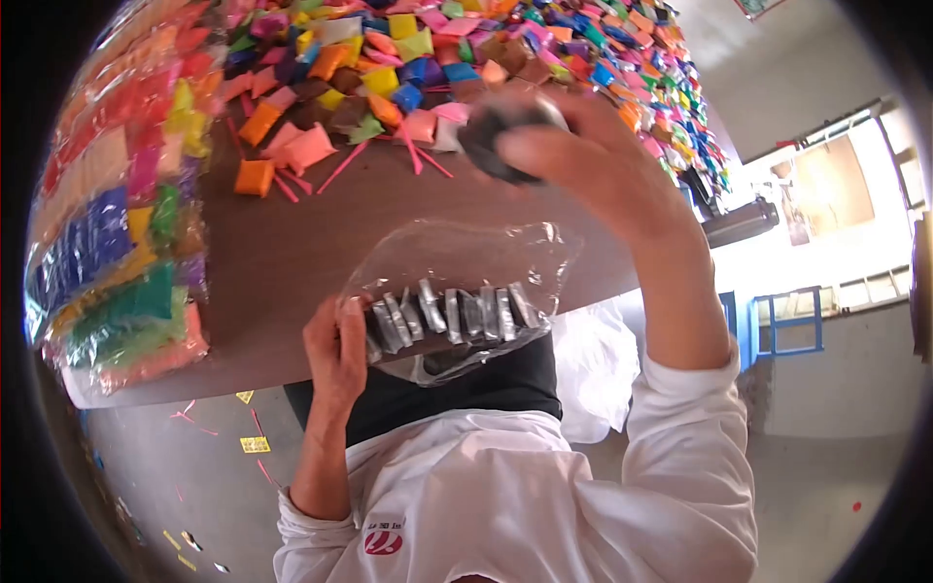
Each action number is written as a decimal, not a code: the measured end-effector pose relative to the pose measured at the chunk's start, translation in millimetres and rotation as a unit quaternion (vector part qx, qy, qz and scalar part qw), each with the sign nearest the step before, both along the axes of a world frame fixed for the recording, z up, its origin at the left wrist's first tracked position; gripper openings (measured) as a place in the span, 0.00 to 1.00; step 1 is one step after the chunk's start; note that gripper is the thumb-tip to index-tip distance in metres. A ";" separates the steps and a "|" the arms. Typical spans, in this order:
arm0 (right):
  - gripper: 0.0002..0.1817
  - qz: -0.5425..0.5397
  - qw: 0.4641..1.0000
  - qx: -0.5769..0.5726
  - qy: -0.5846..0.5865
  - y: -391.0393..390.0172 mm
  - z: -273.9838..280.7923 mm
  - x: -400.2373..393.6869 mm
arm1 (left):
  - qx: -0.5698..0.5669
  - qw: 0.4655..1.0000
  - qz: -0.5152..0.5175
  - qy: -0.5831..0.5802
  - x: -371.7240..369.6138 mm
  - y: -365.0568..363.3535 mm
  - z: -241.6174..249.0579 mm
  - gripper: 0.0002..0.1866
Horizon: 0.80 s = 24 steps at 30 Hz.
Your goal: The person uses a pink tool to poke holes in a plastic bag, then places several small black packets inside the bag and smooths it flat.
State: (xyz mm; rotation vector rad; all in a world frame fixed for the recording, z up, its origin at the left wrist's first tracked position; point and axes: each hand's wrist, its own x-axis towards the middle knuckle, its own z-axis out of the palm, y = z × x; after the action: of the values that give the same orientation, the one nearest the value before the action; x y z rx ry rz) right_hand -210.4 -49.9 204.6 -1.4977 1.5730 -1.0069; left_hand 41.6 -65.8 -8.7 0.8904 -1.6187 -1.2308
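My left hand (337, 352) pinches the left edge of a clear plastic bag (457, 255) at the table's near edge. Inside the bag, several dark packets with silvery edges (452, 316) stand in a row. My right hand (573, 151) is raised above and to the right of the bag, at the near side of the colourful heap. Its fingers are wrapped round a dark, blurred packet (496, 141), which is apart from the bag.
A large heap of small colourful packets (418, 73) covers the far side of the brown table (282, 243). Pink strips (340, 167) lie in front of it. Clear bags of coloured packets (126, 233) line the left. A white plastic bag (593, 374) hangs beside my lap.
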 end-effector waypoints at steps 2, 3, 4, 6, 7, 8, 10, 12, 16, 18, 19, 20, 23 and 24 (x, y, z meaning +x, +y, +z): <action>0.20 -0.036 0.992 0.044 -0.114 44.9 -24.7 -27.6 | -0.003 1.000 -0.011 -0.009 1.8 -1.6 2.5 0.15; 0.20 -0.051 0.984 0.068 -0.155 64.2 -40.0 -36.4 | -0.005 1.000 -0.015 -0.015 1.0 -1.8 2.5 0.15; 0.21 -0.094 0.975 0.107 -0.172 82.5 -48.3 -35.7 | 0.000 1.000 -0.013 -0.009 -1.3 -1.5 1.4 0.15; 0.23 -0.133 0.965 0.132 -0.183 105.4 -72.0 -30.6 | 0.010 1.000 -0.011 0.001 -2.8 -1.1 0.2 0.16; 0.24 -0.139 0.972 0.138 -0.130 112.6 -78.9 -28.6 | 0.005 1.000 -0.011 -0.011 -2.8 -1.3 1.6 0.16; 0.25 -0.143 0.976 0.143 -0.076 116.0 -82.9 -25.9 | 0.000 1.000 -0.012 -0.023 -2.4 -1.6 4.1 0.16; 0.25 -0.170 0.972 0.162 0.018 114.6 -86.1 -20.4 | -0.006 0.999 -0.013 -0.036 -2.1 -1.9 6.5 0.16; 0.24 -0.176 0.963 0.183 0.093 110.5 -84.1 -15.5 | -0.005 0.999 -0.013 -0.037 -2.2 -1.3 7.1 0.17; 0.19 -0.122 0.950 0.220 0.186 101.3 -77.9 -14.1 | -0.005 1.000 -0.001 -0.022 -2.5 0.6 3.5 0.16; 0.18 -0.088 0.945 0.232 0.216 98.2 -77.9 -15.4 | 0.013 1.000 -0.007 -0.024 -0.4 1.1 3.8 0.15; 0.18 -0.074 0.942 0.237 0.227 96.7 -78.5 -16.5 | 0.006 1.000 -0.001 -0.022 -0.6 1.2 3.0 0.17; 0.18 -0.062 0.939 0.242 0.237 95.9 -79.9 -16.9 | -0.002 1.000 0.005 -0.020 -1.8 1.0 1.9 0.18; 0.19 -0.038 0.933 0.136 0.332 98.6 -95.9 -19.1 | -0.019 1.000 0.010 -0.015 -3.5 -0.1 3.2 0.20; 0.18 -0.064 0.940 0.129 0.310 98.8 -94.8 -16.1 | -0.024 1.000 0.009 -0.013 -3.4 -0.1 4.0 0.21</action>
State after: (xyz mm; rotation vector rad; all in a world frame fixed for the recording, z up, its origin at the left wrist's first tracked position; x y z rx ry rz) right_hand -226.5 48.9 109.9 -1.6242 2.1640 -0.3686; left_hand 38.2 -66.0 -4.7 0.8924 -1.6496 -1.1669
